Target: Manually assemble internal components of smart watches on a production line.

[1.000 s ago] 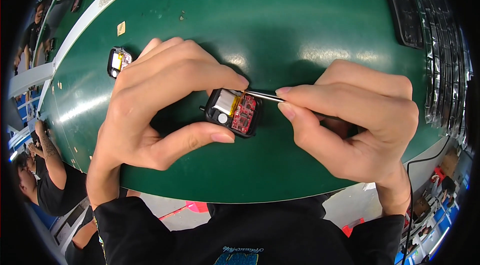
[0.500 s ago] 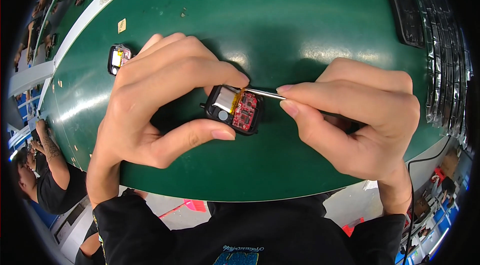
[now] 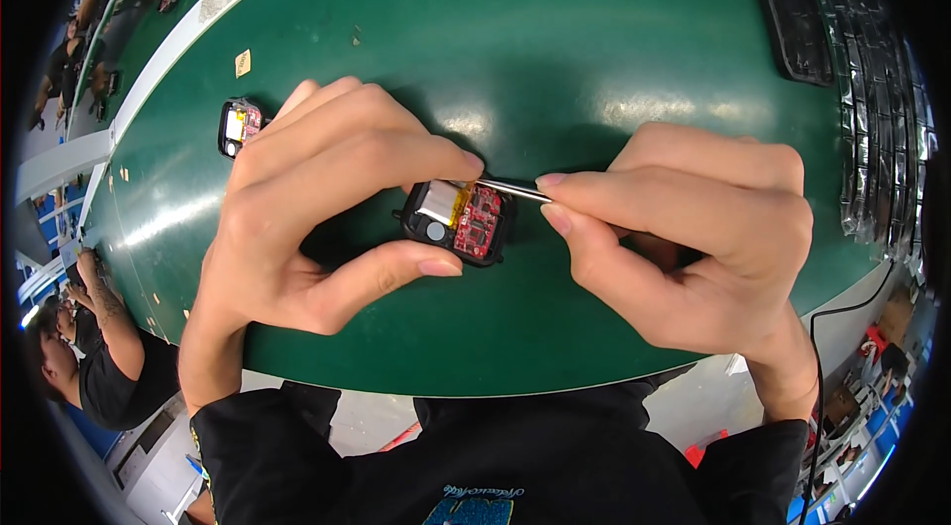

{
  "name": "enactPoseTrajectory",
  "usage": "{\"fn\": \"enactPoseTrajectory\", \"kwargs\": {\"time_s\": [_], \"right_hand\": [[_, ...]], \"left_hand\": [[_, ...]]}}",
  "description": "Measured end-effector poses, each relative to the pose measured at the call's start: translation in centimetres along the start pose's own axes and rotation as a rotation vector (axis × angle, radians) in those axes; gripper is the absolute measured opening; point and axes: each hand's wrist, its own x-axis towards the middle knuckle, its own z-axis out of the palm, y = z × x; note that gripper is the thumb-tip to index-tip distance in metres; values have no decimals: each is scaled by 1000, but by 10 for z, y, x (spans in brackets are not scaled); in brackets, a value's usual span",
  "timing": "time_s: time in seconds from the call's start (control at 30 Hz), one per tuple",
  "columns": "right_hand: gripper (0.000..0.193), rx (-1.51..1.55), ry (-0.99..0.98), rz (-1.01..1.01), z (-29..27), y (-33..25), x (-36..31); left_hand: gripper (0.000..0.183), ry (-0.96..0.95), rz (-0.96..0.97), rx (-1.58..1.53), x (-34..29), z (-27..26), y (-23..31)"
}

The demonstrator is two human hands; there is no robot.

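Observation:
A small black device case (image 3: 459,224), opened up, lies between the fingers of my left hand (image 3: 307,198). Inside it are a silver battery pouch (image 3: 437,203) with yellow tape, a round grey disc (image 3: 435,231) and a red circuit board (image 3: 479,221). My left index finger presses at the case's far edge, and the thumb is against its near side. My right hand (image 3: 684,238) pinches slim metal tweezers (image 3: 513,190) between thumb and index finger. The tweezers' tip meets the far edge of the board, by my left index fingertip, which partly hides it.
A second opened device case (image 3: 238,127) stands on the green table (image 3: 555,30), beyond my left hand. Black plastic trays (image 3: 867,109) are stacked along the right side. A small tan label (image 3: 243,63) lies at the far left. A co-worker (image 3: 109,357) sits at the left.
The case and both hands have shifted slightly left in view. The tweezers' tip stays at the board's far edge, and both grips look the same.

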Motion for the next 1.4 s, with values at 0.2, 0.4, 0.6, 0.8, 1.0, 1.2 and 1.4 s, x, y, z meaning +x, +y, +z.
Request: {"fn": "enactPoseTrajectory", "kwargs": {"time_s": [0.2, 0.4, 0.6, 0.8, 1.0, 1.2, 1.4], "right_hand": [[23, -29, 8, -4, 0, -3, 1], [22, -55, 4, -11, -2, -5, 1], [22, -67, -6, -13, -2, -6, -1], [23, -102, 25, -11, 0, -7, 1], [26, -155, 97, -190, 9, 3, -7], [36, -395, -3, -317, 9, -7, -16], [14, -268, 34, -293, 11, -4, -15]], "left_hand": [[54, -5, -33, 5, -3, -2, 3], [54, 4, -49, -11, -3, -1, 3], [54, 16, -49, -10, -3, -1, 4], [57, 18, -81, -16, -2, 0, 5], [59, 30, -94, -13, -1, 2, 5], [59, 34, -151, -12, -3, 2, 11], [57, 58, -111, -28, -4, 5, 8]]}}
